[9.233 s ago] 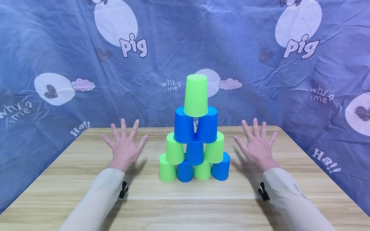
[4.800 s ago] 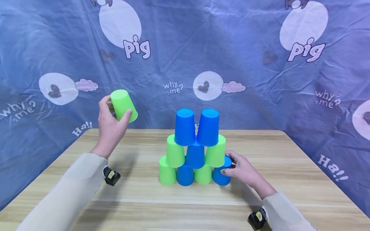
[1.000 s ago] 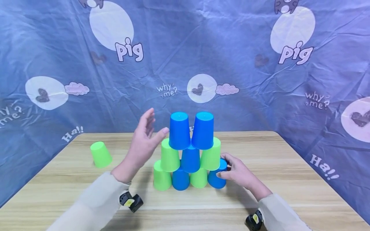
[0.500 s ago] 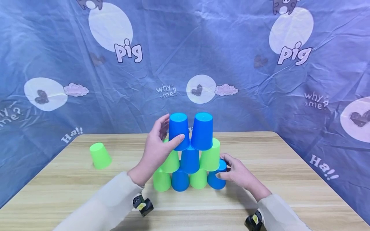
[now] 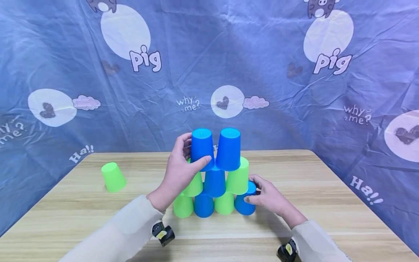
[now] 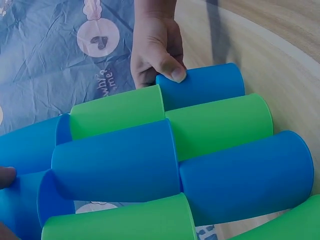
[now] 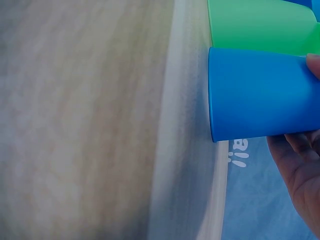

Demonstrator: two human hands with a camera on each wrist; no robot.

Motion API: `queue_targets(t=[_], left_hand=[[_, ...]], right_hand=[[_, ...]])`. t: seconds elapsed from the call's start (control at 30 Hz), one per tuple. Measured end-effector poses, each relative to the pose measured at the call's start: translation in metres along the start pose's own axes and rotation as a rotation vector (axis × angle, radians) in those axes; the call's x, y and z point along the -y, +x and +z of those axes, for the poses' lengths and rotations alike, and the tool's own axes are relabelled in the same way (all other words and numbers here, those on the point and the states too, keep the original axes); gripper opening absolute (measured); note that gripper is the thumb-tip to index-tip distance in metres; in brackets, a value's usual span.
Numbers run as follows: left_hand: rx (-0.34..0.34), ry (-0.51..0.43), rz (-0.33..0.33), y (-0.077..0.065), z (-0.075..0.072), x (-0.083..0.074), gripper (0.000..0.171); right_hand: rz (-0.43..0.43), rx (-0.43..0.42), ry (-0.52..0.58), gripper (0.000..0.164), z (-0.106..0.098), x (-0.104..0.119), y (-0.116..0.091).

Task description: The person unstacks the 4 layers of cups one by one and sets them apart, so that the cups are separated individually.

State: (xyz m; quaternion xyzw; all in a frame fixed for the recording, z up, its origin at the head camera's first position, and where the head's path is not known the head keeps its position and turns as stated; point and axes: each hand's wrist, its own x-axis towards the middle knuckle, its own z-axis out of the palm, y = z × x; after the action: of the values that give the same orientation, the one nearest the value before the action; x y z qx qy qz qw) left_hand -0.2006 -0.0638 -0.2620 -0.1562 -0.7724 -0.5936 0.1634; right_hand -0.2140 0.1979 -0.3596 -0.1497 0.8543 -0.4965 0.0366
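Observation:
Upside-down blue and green cups stand stacked in three rows, seen in the head view. My left hand (image 5: 178, 167) grips the upper-left blue cup (image 5: 201, 147), thumb on its near side and fingers behind. That cup still stands on the middle row, beside the other top blue cup (image 5: 228, 151). My right hand (image 5: 270, 196) holds the blue cup (image 5: 243, 206) at the bottom right; in the right wrist view its fingers reach round this blue cup (image 7: 260, 95). A single green cup (image 5: 113, 177) stands upside down on the left of the table.
The middle row has a blue cup (image 5: 215, 183) between two green ones. Below are a green cup (image 5: 183, 206), a blue cup (image 5: 204, 206) and another green cup (image 5: 224, 203). A printed blue cloth (image 5: 183, 54) hangs behind the wooden table (image 5: 209, 247).
The top green cup was lifted off by my left hand and set down at left. My left hand then came back right and took hold of the upper-left blue cup. My right hand stays put.

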Motion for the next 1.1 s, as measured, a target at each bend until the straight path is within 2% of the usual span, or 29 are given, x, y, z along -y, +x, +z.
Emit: queue_targets(t=[0.27,0.73,0.93,1.1], left_hand=[[-0.02,-0.016,0.033,0.0,-0.003,-0.002,0.065],[-0.11,-0.045,0.117,0.001,-0.018,-0.005,0.059],[-0.174,-0.058,0.133,0.004,-0.03,0.001,0.061],[-0.245,-0.04,0.107,0.004,-0.042,0.008,0.062]], right_hand=[[0.004,-0.001,-0.006,0.052,0.001,0.0,0.0],[0.014,-0.018,-0.009,0.053,0.001,0.0,-0.001],[0.018,-0.02,-0.018,0.052,0.002,0.0,-0.001],[0.012,-0.012,-0.015,0.052,0.0,0.0,-0.001]])
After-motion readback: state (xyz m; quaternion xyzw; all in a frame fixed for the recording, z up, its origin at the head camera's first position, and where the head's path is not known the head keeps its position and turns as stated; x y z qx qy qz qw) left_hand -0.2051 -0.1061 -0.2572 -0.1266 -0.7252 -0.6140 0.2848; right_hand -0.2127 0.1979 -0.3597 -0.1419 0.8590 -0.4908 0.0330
